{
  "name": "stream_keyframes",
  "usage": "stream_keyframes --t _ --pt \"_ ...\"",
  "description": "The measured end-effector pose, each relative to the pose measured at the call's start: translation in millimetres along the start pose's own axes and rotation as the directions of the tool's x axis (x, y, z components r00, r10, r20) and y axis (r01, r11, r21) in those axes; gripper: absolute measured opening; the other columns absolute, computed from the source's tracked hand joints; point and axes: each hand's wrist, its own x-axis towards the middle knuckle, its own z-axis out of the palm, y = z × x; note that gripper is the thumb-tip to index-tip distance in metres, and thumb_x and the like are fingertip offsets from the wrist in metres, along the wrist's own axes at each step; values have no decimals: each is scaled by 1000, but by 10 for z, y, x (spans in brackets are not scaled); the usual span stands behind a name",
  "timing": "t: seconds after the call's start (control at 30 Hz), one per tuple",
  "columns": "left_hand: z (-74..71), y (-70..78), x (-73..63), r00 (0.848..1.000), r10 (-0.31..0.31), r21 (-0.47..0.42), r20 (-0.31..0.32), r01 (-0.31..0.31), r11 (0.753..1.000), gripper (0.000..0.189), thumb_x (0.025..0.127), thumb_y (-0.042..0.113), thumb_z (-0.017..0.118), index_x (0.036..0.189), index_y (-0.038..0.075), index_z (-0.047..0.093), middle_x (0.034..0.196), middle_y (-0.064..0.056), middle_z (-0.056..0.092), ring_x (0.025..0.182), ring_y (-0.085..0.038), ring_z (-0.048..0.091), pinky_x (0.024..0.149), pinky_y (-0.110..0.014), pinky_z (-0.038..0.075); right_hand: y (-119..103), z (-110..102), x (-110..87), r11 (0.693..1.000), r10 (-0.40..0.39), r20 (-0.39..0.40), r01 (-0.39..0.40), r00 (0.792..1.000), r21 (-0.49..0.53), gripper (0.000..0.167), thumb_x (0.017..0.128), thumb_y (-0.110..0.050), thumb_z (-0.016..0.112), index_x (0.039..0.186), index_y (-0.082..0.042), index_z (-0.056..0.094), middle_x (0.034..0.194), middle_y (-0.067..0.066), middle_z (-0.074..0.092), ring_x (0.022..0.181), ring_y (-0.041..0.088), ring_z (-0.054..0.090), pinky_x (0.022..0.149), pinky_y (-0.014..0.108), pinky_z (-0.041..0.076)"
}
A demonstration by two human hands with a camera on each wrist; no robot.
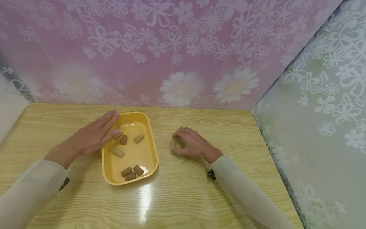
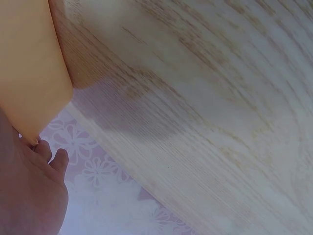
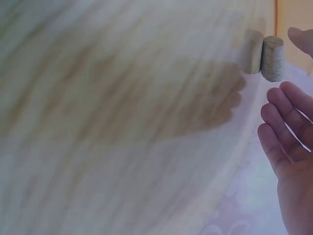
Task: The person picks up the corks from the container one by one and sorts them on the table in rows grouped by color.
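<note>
- Presently, the right hand [image 1: 195, 144] has its grip parted around a pale cylindrical cork [image 1: 172, 145] on the wood-grain desk [image 1: 186, 190].
- The left hand [image 1: 92, 136], fingers extended, rests on a yellow rectangular tray [image 1: 134, 156] holding seven cylindrical corks [image 1: 138, 138].

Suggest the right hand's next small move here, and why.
Probably bring the right hand's fingers and thumb together on the cork outside the yellow tray: they flank it, but the right wrist view shows gaps around it.
</note>
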Motion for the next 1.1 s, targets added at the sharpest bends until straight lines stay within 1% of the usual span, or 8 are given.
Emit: stream_keyframes --t 0.17,0.33,0.57,0.73,0.8,0.9,1.1 --pt "14 -2 -2 1000 3 -8 2 -3 1000 79 119 51 35 176 6 5 184 -20 -1 169 -48 8 132 -71 20 -41 -39 40 998 -47 -32 48 998 29 47 100 -44 79 134 -13 71 130 1 71 124 21 65 111 43 57" --pt "15 3 -5 1000 6 -8 3 -6 1000 79 119 50 35 176 5 5 184 -21 -1 168 -48 9 132 -72 20 -141 -112 122 993 -95 -53 99 994 66 46 101 -40 80 134 -10 71 130 4 72 125 21 66 110 43 57" --pt "8 14 -11 1000 15 4 -2 -15 1000 78 119 49 35 175 3 5 183 -23 0 168 -49 9 132 -72 21 -324 -182 274 975 -205 -91 212 975 72 44 101 -35 81 133 -6 73 129 8 74 122 24 67 106 43 58" --pt "17 0 1 1000 20 7 -1 -20 1000 78 119 48 35 175 3 5 183 -23 0 168 -50 9 132 -72 20 -455 -202 369 967 -243 -103 250 964 54 43 102 -35 79 134 -8 73 129 6 73 122 22 66 106 39 58" --pt "9 -7 5 1000 21 6 -2 -21 1000 78 119 49 35 175 3 4 183 -23 0 168 -51 8 132 -72 20 -522 -223 409 965 -256 -98 260 962 37 43 102 -35 78 135 -9 72 129 5 72 121 20 65 106 37 57" --pt "-11 -14 14 1000 22 8 -3 -22 1000 78 119 49 35 176 4 4 183 -24 0 168 -51 7 132 -72 19 -625 -246 483 960 -277 -83 280 957 23 43 103 -35 78 136 -8 72 130 5 72 122 20 64 107 36 56" --pt "-49 -20 21 1000 17 -8 8 -16 1000 77 119 49 34 176 5 6 183 -23 1 168 -50 5 133 -72 17 -786 -213 615 953 -301 -19 302 953 27 46 103 -36 77 140 -8 71 135 5 71 126 21 63 109 36 54"
